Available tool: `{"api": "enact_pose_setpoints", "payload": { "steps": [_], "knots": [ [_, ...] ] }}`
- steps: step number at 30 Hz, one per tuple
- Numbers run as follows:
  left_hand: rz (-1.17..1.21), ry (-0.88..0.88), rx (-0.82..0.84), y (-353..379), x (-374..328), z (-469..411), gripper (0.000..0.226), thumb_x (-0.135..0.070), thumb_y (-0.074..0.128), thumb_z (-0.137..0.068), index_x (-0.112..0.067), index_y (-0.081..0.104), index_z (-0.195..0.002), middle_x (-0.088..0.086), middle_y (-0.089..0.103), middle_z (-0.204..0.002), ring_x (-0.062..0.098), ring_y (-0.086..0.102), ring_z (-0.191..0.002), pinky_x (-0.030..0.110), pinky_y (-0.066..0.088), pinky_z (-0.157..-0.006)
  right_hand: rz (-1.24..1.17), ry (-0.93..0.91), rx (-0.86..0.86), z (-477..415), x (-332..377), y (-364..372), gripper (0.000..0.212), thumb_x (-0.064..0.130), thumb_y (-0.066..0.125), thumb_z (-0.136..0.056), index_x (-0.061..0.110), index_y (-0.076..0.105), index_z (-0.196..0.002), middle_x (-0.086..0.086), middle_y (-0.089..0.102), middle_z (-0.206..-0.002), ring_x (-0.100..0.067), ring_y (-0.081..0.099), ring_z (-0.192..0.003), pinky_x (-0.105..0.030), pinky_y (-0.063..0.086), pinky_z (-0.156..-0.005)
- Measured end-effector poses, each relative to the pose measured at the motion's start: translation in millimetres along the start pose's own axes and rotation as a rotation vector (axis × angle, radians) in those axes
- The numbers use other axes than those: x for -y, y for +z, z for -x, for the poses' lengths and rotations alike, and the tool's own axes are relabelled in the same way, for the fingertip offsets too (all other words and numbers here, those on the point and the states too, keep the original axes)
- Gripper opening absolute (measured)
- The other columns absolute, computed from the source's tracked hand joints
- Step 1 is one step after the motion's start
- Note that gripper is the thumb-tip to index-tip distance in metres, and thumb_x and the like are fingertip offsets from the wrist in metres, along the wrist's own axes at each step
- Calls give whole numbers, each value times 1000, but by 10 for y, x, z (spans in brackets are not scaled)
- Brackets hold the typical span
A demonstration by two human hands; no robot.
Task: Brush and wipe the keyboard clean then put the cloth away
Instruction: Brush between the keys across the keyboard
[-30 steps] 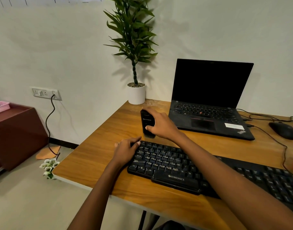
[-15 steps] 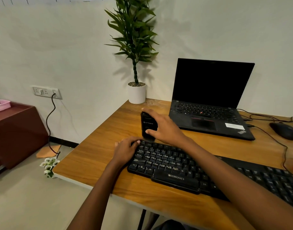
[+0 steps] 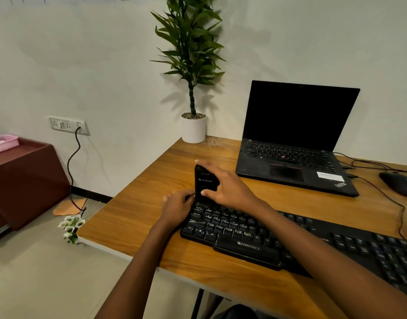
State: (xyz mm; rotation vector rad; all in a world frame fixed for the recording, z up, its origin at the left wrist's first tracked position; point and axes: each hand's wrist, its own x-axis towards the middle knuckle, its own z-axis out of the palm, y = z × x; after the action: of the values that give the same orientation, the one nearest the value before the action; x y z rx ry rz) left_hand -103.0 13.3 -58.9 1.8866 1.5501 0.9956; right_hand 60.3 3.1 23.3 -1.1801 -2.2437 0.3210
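- now the right hand (image 3: 229, 187) holds the black brush (image 3: 204, 180) upright, fingers (image 3: 209, 165) wrapped round it, at the keyboard's (image 3: 244, 229) far left corner on the tabletop (image 3: 138, 215).
- left hand (image 3: 177, 208) curls at the keyboard's edge; whether it grips is unclear.
- brush looks light, stiff and smooth; hold it mid-body.
- white pot (image 3: 194, 131) holds a plant; pink tray's (image 3: 3, 143) contents are unclear.

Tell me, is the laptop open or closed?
Open. The laptop has its lid up, showing a dark screen and its keys.

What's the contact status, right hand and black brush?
Touching. Head view shows the right hand curled round the upright black brush, thumb on its front, fingertips over its top.
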Motion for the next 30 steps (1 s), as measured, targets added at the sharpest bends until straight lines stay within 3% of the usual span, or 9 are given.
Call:
{"api": "enact_pose_setpoints", "payload": {
  "steps": [6, 9, 11, 13, 16, 19, 22, 27, 30],
  "knots": [
    [50, 4, 0, -5, -4, 16, 24, -42, 41, -84, -49, 64, -84, -7, 72, -98, 18, 63, -99, 52, 35, -101, 29, -5, 10, -15, 38, -23, 75, 20, 68, -81, 34, 26, -143, -6, 54, -128, -17, 55, -91, -32, 53, -75],
    [-22, -19, -32, -3, -28, 15, 24, -33, 47, -96, -38, 66, -109, -7, 68, -114, 16, 56, -112, 39, 20, -108, 101, 32, 57, -82, 5, -140, 75, 19, 68, -80, 32, 29, -142, -2, 48, -137, -21, 52, -111, -33, 49, -81],
    [-27, -8, -40, -4, -34, 20, 24, -26, 48, -97, -39, 66, -106, -5, 69, -113, 18, 56, -113, 39, 20, -108, 81, 17, 34, -95, -1, -145, 76, 20, 69, -80, 32, 29, -143, 0, 46, -140, -21, 48, -119, -36, 49, -88],
    [5, 21, -29, -15, -56, 20, 27, -24, 48, -97, -45, 65, -97, -5, 70, -106, 19, 59, -107, 49, 26, -107, -16, 19, 55, -68, 12, -101, 76, 19, 70, -79, 34, 29, -142, -2, 47, -139, -23, 50, -118, -41, 50, -91],
    [-44, -28, -33, -4, -34, 11, 25, -25, 48, -98, -35, 67, -109, -5, 68, -114, 17, 54, -113, 45, 20, -109, 55, 14, -9, -39, -24, -55, 75, 20, 69, -80, 35, 28, -142, -6, 53, -131, -21, 57, -101, -40, 54, -81],
    [6, 24, -12, -6, -8, 5, 27, -23, 47, -97, -43, 65, -96, -5, 70, -104, 18, 60, -103, 48, 30, -105, -27, -4, -17, -33, -10, -25, 75, 18, 69, -81, 31, 29, -143, -5, 51, -134, -14, 59, -89, -33, 54, -75],
    [-53, -18, -37, -2, -30, 15, 24, -24, 47, -98, -30, 67, -108, -4, 69, -111, 17, 57, -109, 35, 22, -101, 2, 23, -39, -36, -25, -1, 75, 17, 68, -81, 33, 28, -142, -8, 56, -127, -14, 55, -76, -31, 54, -66],
    [-53, -4, -42, -7, -65, 28, 24, -25, 47, -98, -32, 67, -110, -4, 68, -114, 17, 56, -112, 33, 18, -101, 13, 48, -59, -10, -22, -7, 73, 20, 67, -82, 34, 28, -141, -9, 56, -127, -24, 61, -96, -39, 56, -73],
    [-69, -18, -34, -9, -58, 20, 24, -25, 46, -98, -34, 66, -108, -5, 68, -114, 18, 54, -113, 30, 15, -97, 18, 14, -116, 37, -39, 22, 71, 20, 65, -84, 31, 27, -143, -10, 57, -122, -23, 61, -91, -34, 55, -68]
  ]
}}
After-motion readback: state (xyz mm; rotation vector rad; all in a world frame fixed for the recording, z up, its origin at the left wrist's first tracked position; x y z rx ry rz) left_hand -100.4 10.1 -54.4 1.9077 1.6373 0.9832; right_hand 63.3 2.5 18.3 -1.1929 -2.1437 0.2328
